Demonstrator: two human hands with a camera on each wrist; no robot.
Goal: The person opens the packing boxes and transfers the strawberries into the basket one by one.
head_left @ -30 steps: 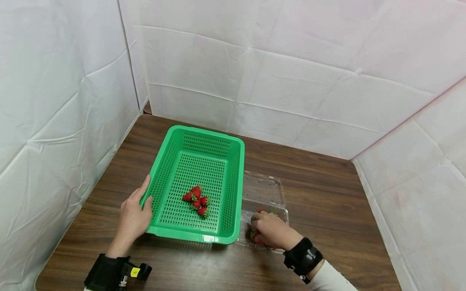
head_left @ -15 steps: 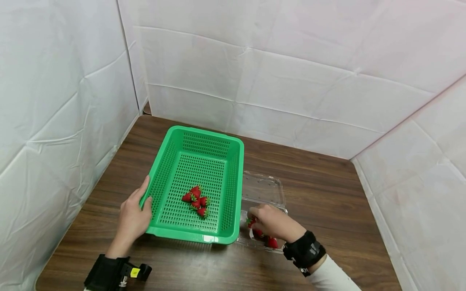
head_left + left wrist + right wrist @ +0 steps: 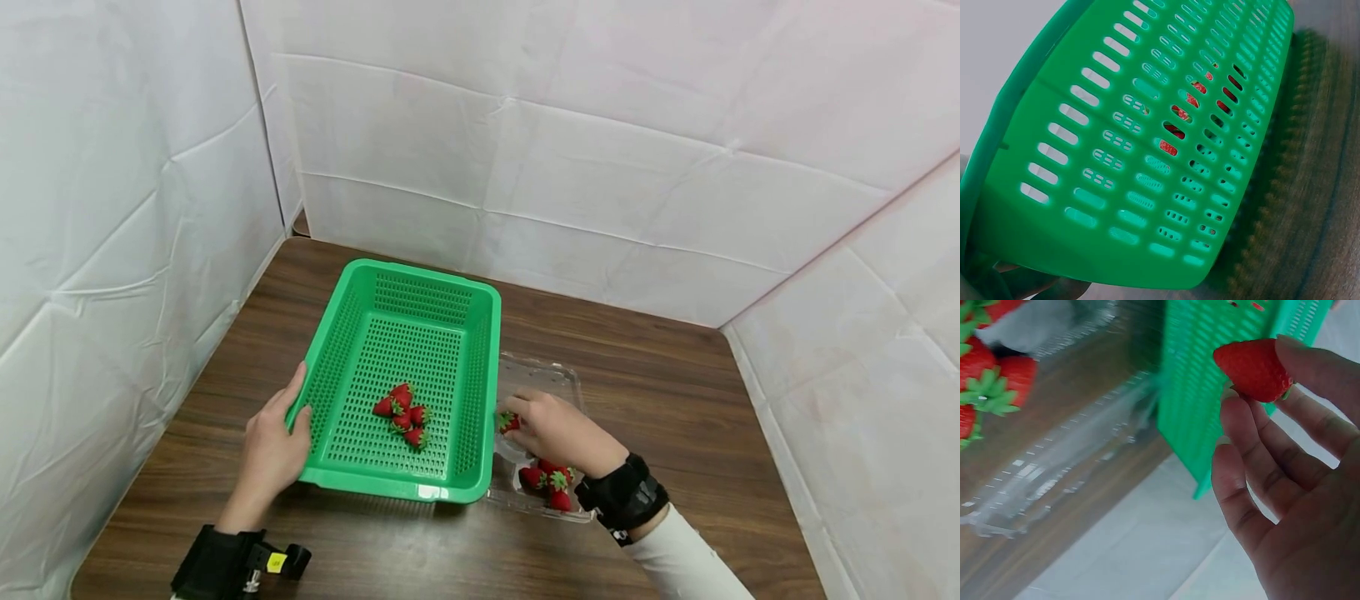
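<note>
My left hand [image 3: 273,450] grips the left rim of a green perforated plastic basket [image 3: 491,367]. Several strawberries [image 3: 402,408] lie clustered on its floor, and through the slots in the left wrist view some red [image 3: 1180,113] shows. Between thumb and fingers, my right hand [image 3: 558,425] pinches one strawberry [image 3: 1254,369], close to the basket's right wall. Below that hand, more strawberries [image 3: 551,479] sit in a clear plastic clamshell box [image 3: 510,500], whose lid lies folded back behind it. The basket's right side overlaps part of the box in the head view.
Everything stands on a brown wood-grain table [image 3: 660,400]. White sheeting [image 3: 600,183] walls the table at the back, left and right. A black strap with a camera mount [image 3: 240,562] is on the left wrist, and another black strap [image 3: 624,497] on the right.
My right hand has lifted a strawberry out of the clamshell box and moved it up and slightly left, towards the basket. The left hand and the basket have stayed in place.
</note>
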